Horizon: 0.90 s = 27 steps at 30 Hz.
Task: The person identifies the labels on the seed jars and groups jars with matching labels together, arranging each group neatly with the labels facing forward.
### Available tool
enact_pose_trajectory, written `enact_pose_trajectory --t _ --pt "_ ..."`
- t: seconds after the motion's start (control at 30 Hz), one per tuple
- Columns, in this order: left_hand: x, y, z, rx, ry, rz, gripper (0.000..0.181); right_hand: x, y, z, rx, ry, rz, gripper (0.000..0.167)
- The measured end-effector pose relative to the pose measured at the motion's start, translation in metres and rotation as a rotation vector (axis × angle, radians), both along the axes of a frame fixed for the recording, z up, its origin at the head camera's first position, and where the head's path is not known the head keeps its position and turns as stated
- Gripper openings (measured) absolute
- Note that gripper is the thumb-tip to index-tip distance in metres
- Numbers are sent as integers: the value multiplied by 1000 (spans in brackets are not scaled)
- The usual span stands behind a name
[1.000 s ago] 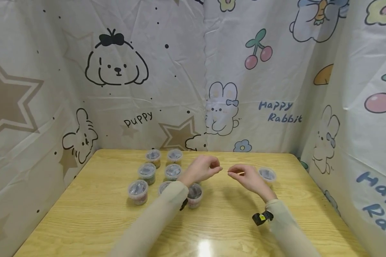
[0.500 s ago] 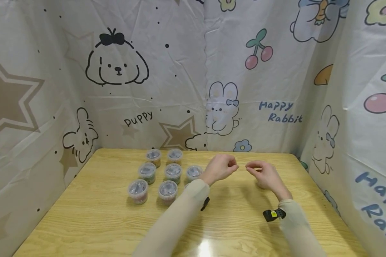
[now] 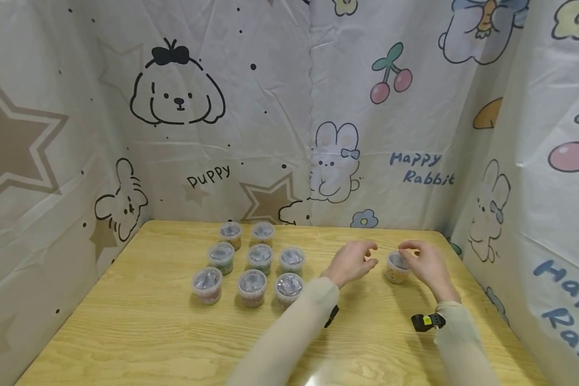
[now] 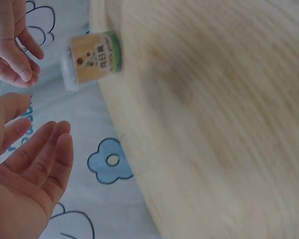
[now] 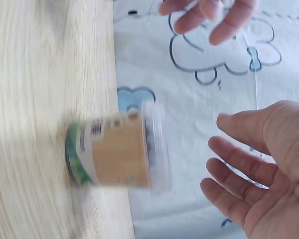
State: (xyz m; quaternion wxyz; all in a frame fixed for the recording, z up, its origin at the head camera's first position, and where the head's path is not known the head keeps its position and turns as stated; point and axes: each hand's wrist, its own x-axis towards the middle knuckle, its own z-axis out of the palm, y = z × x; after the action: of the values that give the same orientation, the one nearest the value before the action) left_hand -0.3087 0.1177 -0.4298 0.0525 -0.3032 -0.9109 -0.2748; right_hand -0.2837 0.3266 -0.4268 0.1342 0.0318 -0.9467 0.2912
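A round plastic tub (image 3: 396, 273) with a clear lid stands upright on the right part of the table. Its label, orange with a green base, shows in both wrist views. My left hand (image 3: 351, 262) hovers to the left of this tub, fingers loosely bent and apart, holding nothing. Nearer to it is my right hand (image 3: 429, 271), whose fingertips overlap the lid in the head view. From the right wrist, a gap shows between the right fingers (image 5: 241, 162) and the lid (image 5: 159, 147). Nothing is visible in that hand.
Several similar lidded tubs stand in rows on the left and middle of the table, one nearby tub (image 3: 289, 287) partly behind the left sleeve (image 3: 289, 332). A printed cloth (image 3: 270, 134) hangs behind and beside the wooden table (image 3: 140, 332).
Both hands have moved right to the lone tub and their fingers have spread. A thin strand seen between the fingertips one second ago is no longer visible. The tubs stay put.
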Motion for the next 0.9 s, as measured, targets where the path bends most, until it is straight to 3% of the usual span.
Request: enact_pose_trajectory --t 0.17,0.33,0.57,0.9 --pt "3 10 -9 -69 -2 -33 39 0 15 -2 31 13 25 25" --pt "5 17 -18 -142 -8 -36 43 5 22 -6 43 -63 44 29" --pt "12 27 -21 -236 -100 -84 64 7 29 -7 54 -173 33 48" --pt "20 37 -22 -273 -193 -85 72 8 33 -10 59 -265 57 50"
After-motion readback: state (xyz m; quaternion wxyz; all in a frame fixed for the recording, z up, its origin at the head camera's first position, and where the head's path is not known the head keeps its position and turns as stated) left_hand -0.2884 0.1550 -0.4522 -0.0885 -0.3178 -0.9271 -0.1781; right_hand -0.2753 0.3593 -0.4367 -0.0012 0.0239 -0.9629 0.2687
